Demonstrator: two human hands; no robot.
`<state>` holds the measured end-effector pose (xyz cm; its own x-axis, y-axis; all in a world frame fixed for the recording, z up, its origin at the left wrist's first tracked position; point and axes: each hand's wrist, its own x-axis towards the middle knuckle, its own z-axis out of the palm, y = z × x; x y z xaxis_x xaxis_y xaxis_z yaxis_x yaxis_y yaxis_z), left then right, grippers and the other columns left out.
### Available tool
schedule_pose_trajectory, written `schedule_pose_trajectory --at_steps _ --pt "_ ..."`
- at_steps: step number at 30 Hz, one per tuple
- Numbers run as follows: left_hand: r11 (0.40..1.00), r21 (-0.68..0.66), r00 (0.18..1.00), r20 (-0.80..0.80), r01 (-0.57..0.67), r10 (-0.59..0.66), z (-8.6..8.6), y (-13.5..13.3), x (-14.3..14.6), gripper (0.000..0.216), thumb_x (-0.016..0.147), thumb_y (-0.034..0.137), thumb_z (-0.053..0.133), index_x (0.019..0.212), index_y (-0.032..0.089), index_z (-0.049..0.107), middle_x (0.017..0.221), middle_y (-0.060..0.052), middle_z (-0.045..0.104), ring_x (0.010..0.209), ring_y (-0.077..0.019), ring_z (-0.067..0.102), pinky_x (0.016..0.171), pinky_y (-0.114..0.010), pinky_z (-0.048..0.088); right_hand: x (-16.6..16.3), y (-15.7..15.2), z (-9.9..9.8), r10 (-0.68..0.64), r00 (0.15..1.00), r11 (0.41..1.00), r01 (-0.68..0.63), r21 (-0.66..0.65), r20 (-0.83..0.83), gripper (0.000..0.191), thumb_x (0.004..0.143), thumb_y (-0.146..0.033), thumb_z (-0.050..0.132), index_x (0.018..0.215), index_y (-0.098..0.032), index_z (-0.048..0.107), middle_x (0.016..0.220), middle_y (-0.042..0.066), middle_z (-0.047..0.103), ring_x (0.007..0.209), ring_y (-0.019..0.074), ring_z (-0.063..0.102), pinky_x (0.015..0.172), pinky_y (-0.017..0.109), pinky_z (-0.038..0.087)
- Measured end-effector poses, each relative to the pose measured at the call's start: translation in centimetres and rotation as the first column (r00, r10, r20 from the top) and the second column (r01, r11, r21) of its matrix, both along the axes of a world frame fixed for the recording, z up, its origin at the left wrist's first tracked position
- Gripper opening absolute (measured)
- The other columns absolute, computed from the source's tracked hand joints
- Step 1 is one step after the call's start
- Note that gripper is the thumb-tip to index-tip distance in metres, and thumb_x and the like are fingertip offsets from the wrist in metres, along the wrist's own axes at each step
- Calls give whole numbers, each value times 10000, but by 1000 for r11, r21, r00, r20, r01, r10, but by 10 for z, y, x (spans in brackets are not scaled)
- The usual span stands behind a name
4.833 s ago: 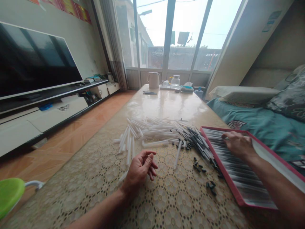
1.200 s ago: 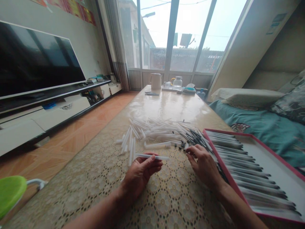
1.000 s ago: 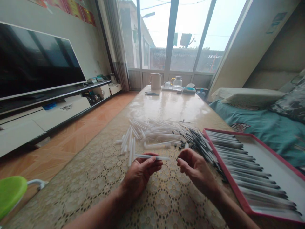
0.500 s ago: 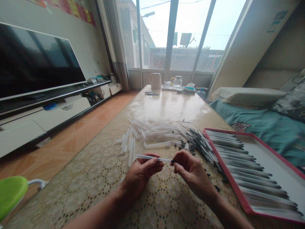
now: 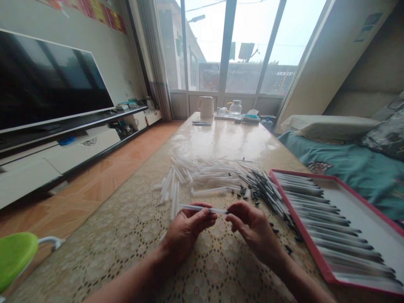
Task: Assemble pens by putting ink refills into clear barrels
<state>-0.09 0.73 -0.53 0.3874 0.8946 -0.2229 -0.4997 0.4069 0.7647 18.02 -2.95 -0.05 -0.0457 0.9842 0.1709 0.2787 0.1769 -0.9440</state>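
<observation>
My left hand (image 5: 192, 223) is closed around a white pen barrel (image 5: 216, 211), held level above the table with its far end pointing left. At the barrel's right end, a small black end plug (image 5: 227, 212) is pinched by the fingertips of my right hand (image 5: 249, 223), which partly hide it. Beyond both hands lies a loose heap of white pen barrels (image 5: 205, 172). Thin dark pen refills (image 5: 268, 189) form a bundle to the right of the heap. Several black plugs (image 5: 243, 191) are scattered between heap and bundle, and others lie beside my right wrist.
A red-edged box (image 5: 328, 277) on the right holds rows of pens with black ends (image 5: 337, 231). On the far end of the patterned table (image 5: 142, 235) stand a pale jug (image 5: 206, 107), a glass pitcher (image 5: 235, 108) and a tissue pack (image 5: 251, 118). A green stool (image 5: 17, 259) is at lower left.
The fingers of my right hand have shifted slightly at the barrel's right end, and less of the black plug shows. My left hand and the barrel have stayed in place.
</observation>
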Motion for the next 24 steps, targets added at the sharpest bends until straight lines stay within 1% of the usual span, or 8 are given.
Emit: schedule_pose_trajectory --at_steps 2,5,8,13,14,17,19,24 --pt "1000 14 1000 0 15 -15 0 0 0 171 687 193 754 822 115 682 725 -77 739 707 -151 690 719 -248 533 1 0 -1 -9 996 1000 8 9 89 183 880 -341 513 816 -178 567 706 6 606 560 106 540 535 218 428" --pt "999 27 999 -4 41 -41 -1 1 0 185 682 204 760 827 119 684 734 -80 741 708 -155 691 712 -253 534 3 -1 -2 -23 979 1000 20 20 201 334 919 -391 422 699 -175 553 601 3 584 489 100 507 486 212 382" --pt "999 23 999 -15 42 -41 -1 1 0 197 676 210 765 831 120 684 736 -81 741 711 -159 691 714 -259 534 3 -2 1 -31 967 999 23 36 252 442 946 -413 334 638 -176 544 552 5 568 463 97 494 481 212 364" --pt "999 35 999 -20 35 -35 -2 1 0 180 691 213 753 831 122 687 743 -78 740 712 -150 688 721 -252 532 3 -3 4 42 970 999 -44 3 240 202 912 -374 450 881 -189 526 639 -7 632 507 101 528 501 199 376" --pt "999 39 999 -23 37 -36 -2 0 0 178 696 214 749 835 122 687 745 -78 741 714 -150 688 722 -252 531 3 -2 3 50 969 999 -51 -3 241 204 916 -373 443 865 -191 520 644 -6 634 497 97 520 495 197 372" --pt "998 40 998 -36 52 -51 -2 0 0 185 692 216 753 838 124 686 736 -77 740 709 -155 689 716 -258 533 2 -2 -1 45 965 999 -44 -8 257 359 947 -403 346 710 -188 509 565 -5 596 441 88 479 471 198 353" --pt "998 34 998 -39 57 -56 -1 0 0 193 680 219 762 830 125 684 726 -75 739 701 -158 689 710 -260 534 3 -2 -1 40 960 999 -41 -3 276 417 952 -420 314 662 -188 502 518 -8 569 433 91 474 469 201 348" --pt "999 41 999 -27 22 -21 -1 0 0 195 677 218 765 827 125 683 739 -71 739 708 -150 687 708 -249 531 4 -2 4 65 960 998 -59 -32 274 211 921 -386 423 881 -194 500 584 -24 615 469 99 504 495 200 363"
